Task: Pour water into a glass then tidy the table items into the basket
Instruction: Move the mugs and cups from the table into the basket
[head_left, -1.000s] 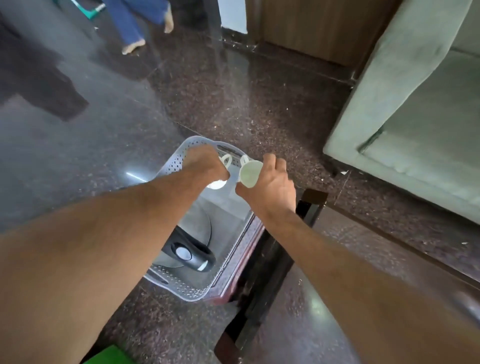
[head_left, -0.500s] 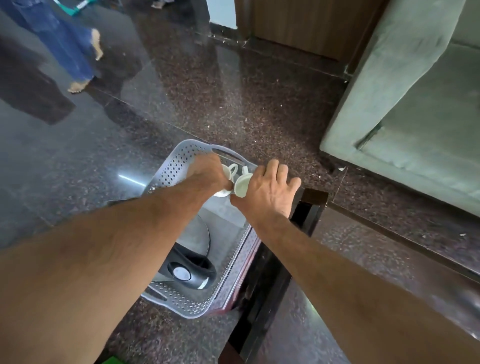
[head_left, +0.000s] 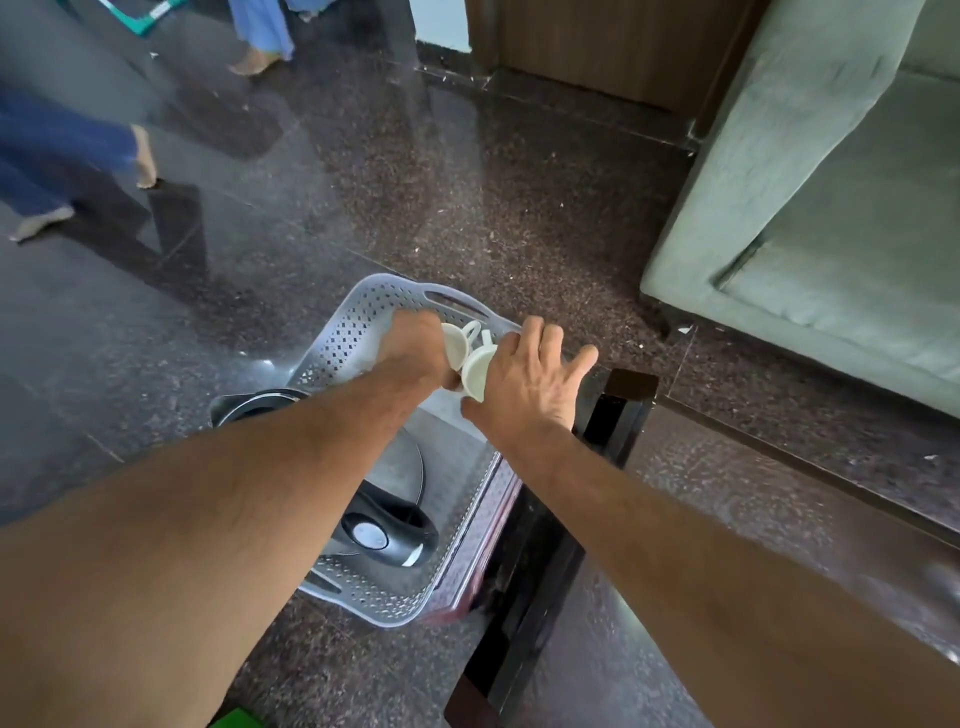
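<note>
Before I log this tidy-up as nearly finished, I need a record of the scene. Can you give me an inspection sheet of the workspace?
Surface: dark speckled table top in a dark wooden frame, at the right.
Job's things: grey perforated basket beside the table, with the kettle inside it; the white left cup and right cup are held over the basket's far end.
Clutter: green object at the bottom edge, too cropped to identify.
Grips: left hand is curled round the left cup; right hand holds the right cup, fingers spread.
Cables: nothing seen.
Surroundings: glossy dark stone floor; green sofa; another person's feet far off.
</note>
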